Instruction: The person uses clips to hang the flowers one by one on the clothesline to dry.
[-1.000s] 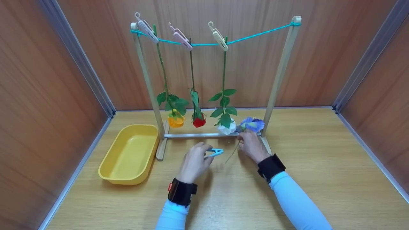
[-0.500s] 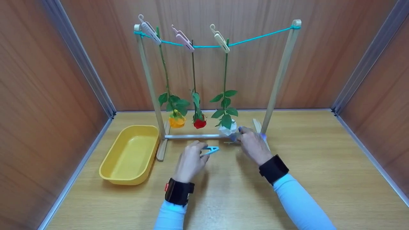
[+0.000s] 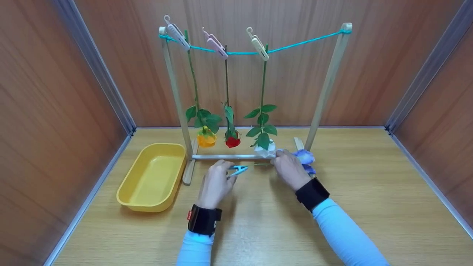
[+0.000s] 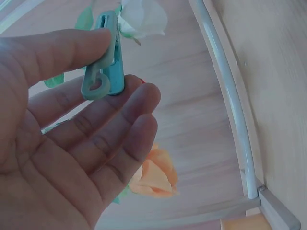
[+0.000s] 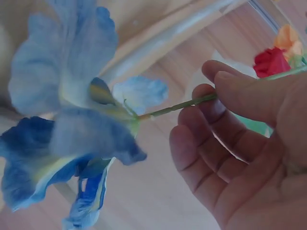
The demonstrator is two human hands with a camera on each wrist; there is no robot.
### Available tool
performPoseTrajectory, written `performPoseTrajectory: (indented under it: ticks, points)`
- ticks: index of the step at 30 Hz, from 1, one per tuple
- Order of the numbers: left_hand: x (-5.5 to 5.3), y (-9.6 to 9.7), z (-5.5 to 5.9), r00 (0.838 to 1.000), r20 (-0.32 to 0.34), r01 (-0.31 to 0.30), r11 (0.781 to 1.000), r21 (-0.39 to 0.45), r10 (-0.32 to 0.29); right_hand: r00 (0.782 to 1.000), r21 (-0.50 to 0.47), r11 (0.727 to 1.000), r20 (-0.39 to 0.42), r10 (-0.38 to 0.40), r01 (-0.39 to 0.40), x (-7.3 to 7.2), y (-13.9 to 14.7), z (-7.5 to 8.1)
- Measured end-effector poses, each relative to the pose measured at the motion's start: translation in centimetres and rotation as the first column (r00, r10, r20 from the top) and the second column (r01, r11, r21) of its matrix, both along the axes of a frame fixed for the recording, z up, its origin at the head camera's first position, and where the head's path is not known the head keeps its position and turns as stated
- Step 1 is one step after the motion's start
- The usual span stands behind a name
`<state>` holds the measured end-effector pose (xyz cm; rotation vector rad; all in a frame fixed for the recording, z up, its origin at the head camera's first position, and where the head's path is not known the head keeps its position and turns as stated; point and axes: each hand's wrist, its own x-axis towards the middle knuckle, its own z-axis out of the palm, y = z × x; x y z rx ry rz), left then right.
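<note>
A light-blue clothespin [image 3: 242, 169] is pinched between the thumb and fingers of my left hand [image 3: 214, 184], in front of the rack. In the left wrist view the hooked end of the clothespin [image 4: 114, 72] points toward the palm side. My right hand [image 3: 290, 170] pinches the green stem [image 5: 180, 106] of a blue-violet artificial iris [image 3: 305, 156] just below the bloom. The iris head lies right of that hand, and the thin stem runs left from the fingers, low by the rack's bottom bar. Both hands are apart from each other.
A wooden rack with a bottom bar [image 3: 232, 157] carries a turquoise cord [image 3: 303, 40]. From it, upside down on clothespins, hang an orange-yellow rose [image 3: 206, 139], a red rose [image 3: 232, 141] and a white rose [image 3: 264, 149]. A yellow basin [image 3: 127, 201] stands at left.
My right hand has turned the iris: its bloom went from beyond the fingers to right of the hand, and its stem swung to point left. My left hand shifted slightly left with the clothespin.
</note>
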<state>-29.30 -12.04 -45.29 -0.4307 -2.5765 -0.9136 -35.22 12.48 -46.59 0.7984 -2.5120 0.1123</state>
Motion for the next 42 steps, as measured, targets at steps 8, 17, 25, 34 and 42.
performPoseTrajectory:
  ticks: [8,17,25,34,42]
  points:
    - [-0.1,-0.5,0.1,0.995,-0.027,-0.093,0.995,-0.048,0.092,0.996,-0.017,1.000,0.093,-0.014,0.016,-0.8,-0.3,-1.2]
    - [-0.3,-0.4,0.2,0.995,-0.025,-0.096,0.994,-0.043,0.095,0.986,-0.061,0.998,0.169,0.007,0.003,-1.8,-0.6,-2.2]
    - [-0.2,-0.1,-0.1,0.997,-0.039,-0.073,0.996,-0.053,0.070,0.989,-0.001,0.997,0.128,0.079,-0.080,-2.4,-0.6,-3.3]
    - [-0.2,0.0,-0.1,0.997,0.049,-0.055,0.997,-0.044,0.057,0.987,-0.014,0.996,0.134,0.094,-0.093,-2.5,-0.4,-3.7]
    - [-0.3,0.1,-0.3,0.995,0.073,-0.061,0.997,-0.054,0.065,0.974,-0.023,0.998,0.217,0.061,-0.057,-2.6,-0.6,-3.7]
